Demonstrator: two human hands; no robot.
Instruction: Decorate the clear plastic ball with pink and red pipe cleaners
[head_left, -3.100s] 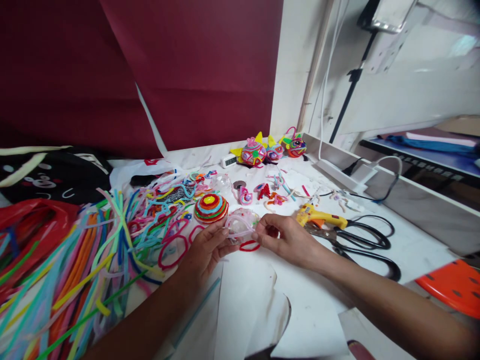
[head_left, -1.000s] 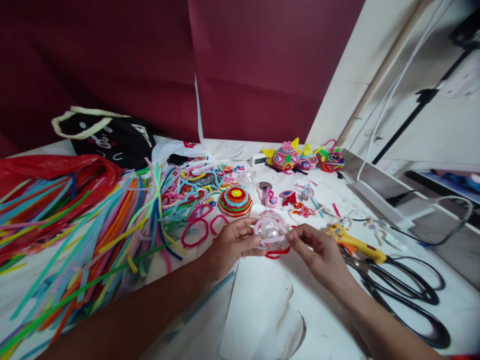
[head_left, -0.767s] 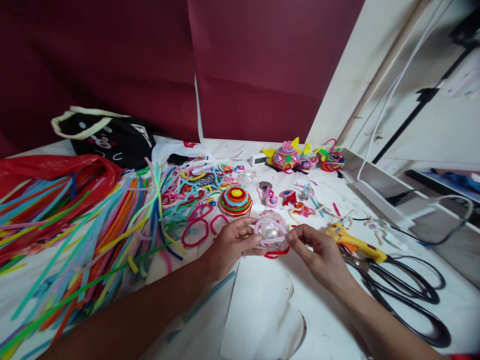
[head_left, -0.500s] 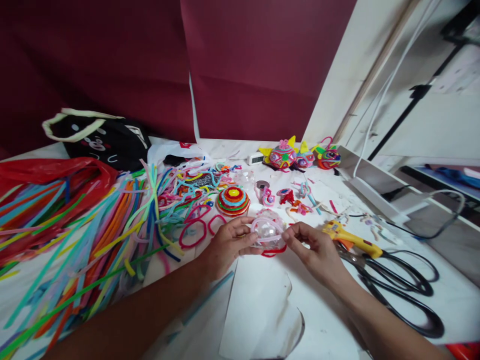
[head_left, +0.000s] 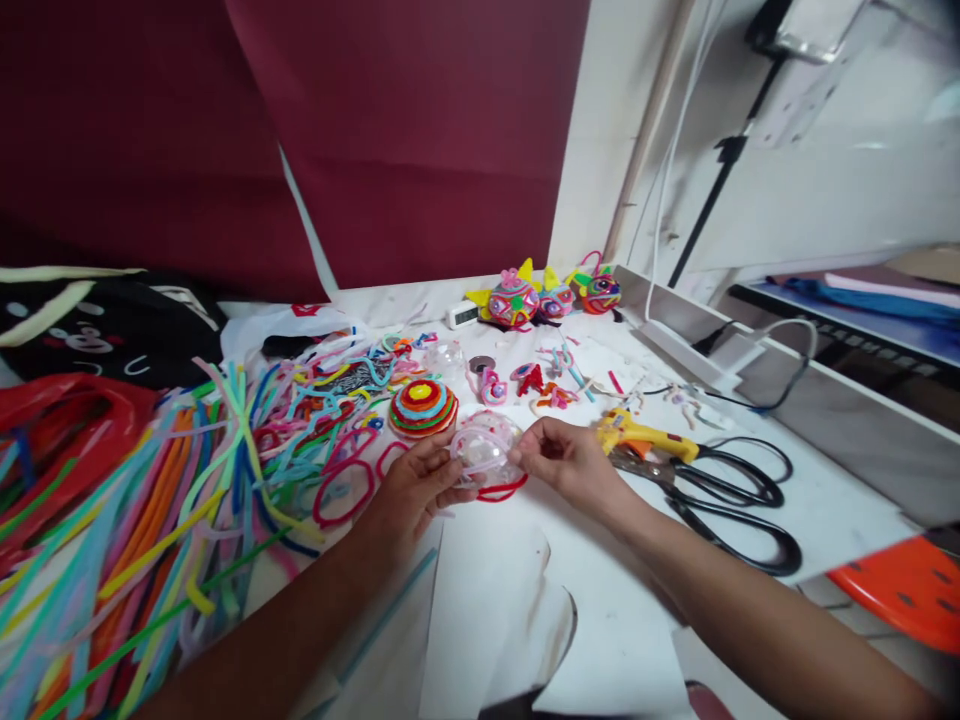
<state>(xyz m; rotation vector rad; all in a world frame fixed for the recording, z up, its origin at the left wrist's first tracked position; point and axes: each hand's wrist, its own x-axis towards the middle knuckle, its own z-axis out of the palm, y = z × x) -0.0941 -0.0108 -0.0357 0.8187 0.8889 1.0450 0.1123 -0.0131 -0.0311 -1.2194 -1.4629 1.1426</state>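
Between my hands is a clear plastic ball (head_left: 491, 455), with a pale pink pipe cleaner (head_left: 474, 432) curving across its near side. My left hand (head_left: 420, 485) grips the ball's left side, fingers curled around it. Thumb and forefinger of my right hand (head_left: 566, 465) pinch at the right end of the pipe cleaner, against the ball's edge. A red pipe cleaner loop (head_left: 502, 490) shows just under the ball. Close behind my left hand sits a dome coiled from striped pipe cleaners (head_left: 423, 408).
Loose coloured pipe cleaners (head_left: 150, 530) cover the left side. A yellow glue gun (head_left: 645, 435) and black-handled scissors (head_left: 742, 525) lie to the right. Finished fish-like ornaments (head_left: 514, 300) stand at the back. White paper (head_left: 480, 620) lies in front of me.
The view has swung to the right, so everything appears further left. Both hands still hold the ball and pipe cleaner in nearly the same pose.
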